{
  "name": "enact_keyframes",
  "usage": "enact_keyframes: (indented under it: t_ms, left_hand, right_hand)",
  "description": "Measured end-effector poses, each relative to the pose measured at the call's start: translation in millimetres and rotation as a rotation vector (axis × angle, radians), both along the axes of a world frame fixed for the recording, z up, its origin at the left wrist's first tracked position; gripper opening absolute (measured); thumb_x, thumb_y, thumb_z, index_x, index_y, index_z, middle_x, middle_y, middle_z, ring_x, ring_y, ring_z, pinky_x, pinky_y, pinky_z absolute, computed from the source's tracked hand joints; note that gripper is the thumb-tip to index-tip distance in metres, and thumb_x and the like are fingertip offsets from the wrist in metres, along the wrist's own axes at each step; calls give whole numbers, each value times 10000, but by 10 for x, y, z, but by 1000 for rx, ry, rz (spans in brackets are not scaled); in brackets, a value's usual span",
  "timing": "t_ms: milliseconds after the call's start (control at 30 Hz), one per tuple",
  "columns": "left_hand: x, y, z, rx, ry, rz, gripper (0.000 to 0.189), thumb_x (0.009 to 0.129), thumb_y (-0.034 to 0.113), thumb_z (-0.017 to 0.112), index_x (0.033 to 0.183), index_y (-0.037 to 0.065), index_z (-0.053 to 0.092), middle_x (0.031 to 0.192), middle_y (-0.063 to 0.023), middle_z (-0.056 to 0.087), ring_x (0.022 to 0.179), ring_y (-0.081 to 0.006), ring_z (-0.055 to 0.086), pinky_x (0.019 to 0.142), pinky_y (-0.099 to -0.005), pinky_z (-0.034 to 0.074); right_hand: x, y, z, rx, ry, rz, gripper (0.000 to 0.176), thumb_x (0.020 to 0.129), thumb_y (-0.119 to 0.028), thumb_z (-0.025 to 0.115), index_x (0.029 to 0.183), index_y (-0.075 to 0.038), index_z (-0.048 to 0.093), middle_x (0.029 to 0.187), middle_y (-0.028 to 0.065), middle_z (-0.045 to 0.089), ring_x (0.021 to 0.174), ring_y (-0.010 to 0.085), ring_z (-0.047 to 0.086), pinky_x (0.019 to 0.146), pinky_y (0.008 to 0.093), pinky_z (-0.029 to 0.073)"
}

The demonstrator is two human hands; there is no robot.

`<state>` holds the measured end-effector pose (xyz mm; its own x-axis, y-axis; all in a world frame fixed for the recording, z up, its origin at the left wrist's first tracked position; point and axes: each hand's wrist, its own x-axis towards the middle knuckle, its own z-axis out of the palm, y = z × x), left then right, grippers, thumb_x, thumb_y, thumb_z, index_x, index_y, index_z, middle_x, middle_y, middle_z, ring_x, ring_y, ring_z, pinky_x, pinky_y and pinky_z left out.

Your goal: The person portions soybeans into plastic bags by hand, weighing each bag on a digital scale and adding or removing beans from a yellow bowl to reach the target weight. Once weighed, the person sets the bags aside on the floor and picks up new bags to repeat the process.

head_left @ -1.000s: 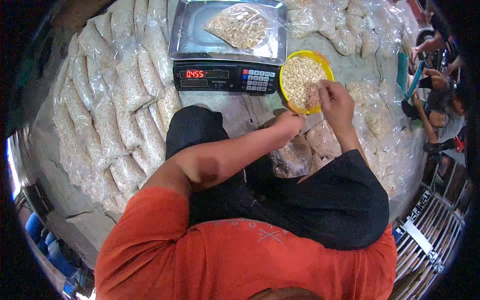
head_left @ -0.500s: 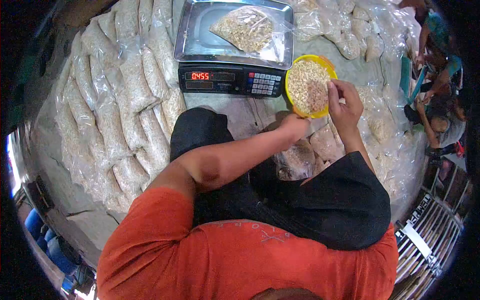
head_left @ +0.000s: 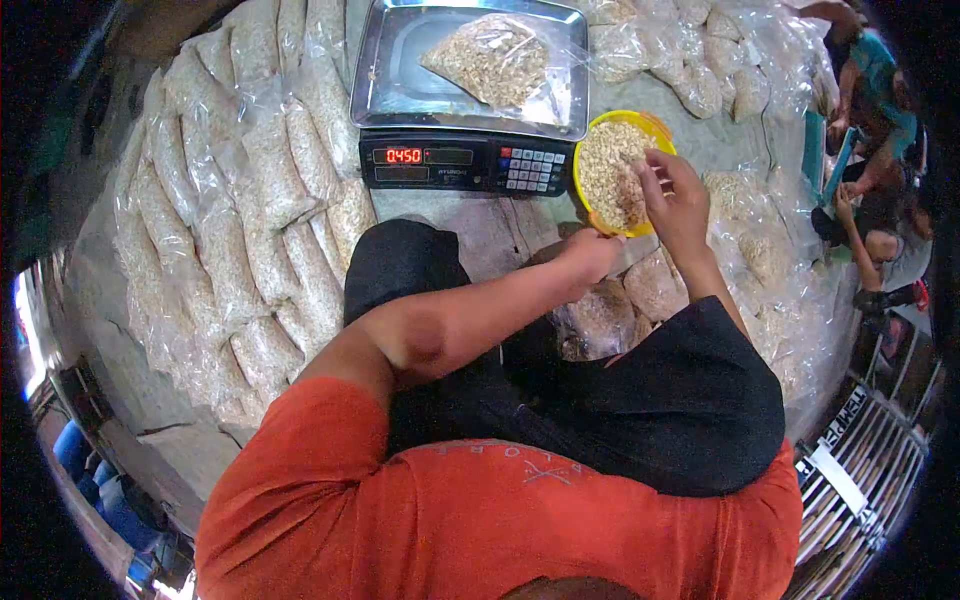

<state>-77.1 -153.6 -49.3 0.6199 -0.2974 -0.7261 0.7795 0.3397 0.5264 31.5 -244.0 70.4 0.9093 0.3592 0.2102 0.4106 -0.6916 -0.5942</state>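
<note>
A round yellow bowl (head_left: 660, 127) holds loose, pale beige grain-like pieces (head_left: 612, 165). My left hand (head_left: 592, 255) grips the bowl's near rim, its fingers closed there. Over the bowl's right side is my right hand (head_left: 682, 195), thumb and fingers curled into a pinch; what they hold, if anything, is too small to make out. Left of the bowl stands a digital scale (head_left: 465, 162) reading 0.450, with a steel pan (head_left: 390, 85). A clear plastic bag (head_left: 490, 62) of similar pale pieces lies on the pan.
Many filled clear bags (head_left: 225, 240) lie in rows on the left. More bags (head_left: 765, 255) are spread at right, and several lie by my knee. Another person (head_left: 875, 150) sits at the far right. Slatted racks (head_left: 880, 470) stand at lower right, blue containers (head_left: 125, 515) at lower left.
The scale display went from 0.455 to 0.450. My right hand shifted slightly left, further over the bowl. My left hand stays on the rim.
</note>
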Motion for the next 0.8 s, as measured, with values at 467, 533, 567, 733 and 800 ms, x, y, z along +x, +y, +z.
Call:
enact_keyframes:
  t_ms: [467,533,567,733,800]
  left_hand:
    - [346,1661,1481,1843,-1103,-248,458,885,103,672,1325,223,710,1543,-274,503,1440,-479,426,1166,-615,288]
    - [600,2075,1342,1915,-1268,-314,479,840,128,699,1299,261,735,1707,-200,312,1531,-481,288,1209,-617,238]
    - [723,2298,1209,1903,-1255,-413,448,822,144,722,1256,253,760,1702,-162,333,1533,-464,297,1219,-622,206]
    - [919,2721,1370,1745,-1483,-228,75,856,132,746,899,84,708,908,-111,695,922,-357,660,865,-478,479]
    - [878,2671,1610,1652,-1514,-166,82,854,21,745,932,22,719,897,-144,719,835,-369,670,770,-470,527]
  right_hand:
    - [965,1230,-476,-267,207,156,346,982,-295,613,1120,11,695,1063,253,711,971,455,695,884,566,560]
    - [1108,1363,-804,-129,-161,250,234,935,-225,590,968,-30,715,962,235,724,893,434,717,778,539,571]
    - [1081,1476,-672,-77,24,149,219,924,-208,591,920,-32,722,891,248,727,824,457,720,738,551,570]
    - [913,1483,-199,216,-1,-23,235,920,-202,575,890,-20,720,886,290,719,842,481,717,770,580,561]
    - [897,1341,2,211,-61,-8,226,909,-196,584,895,-18,722,894,288,722,861,489,712,782,572,560]
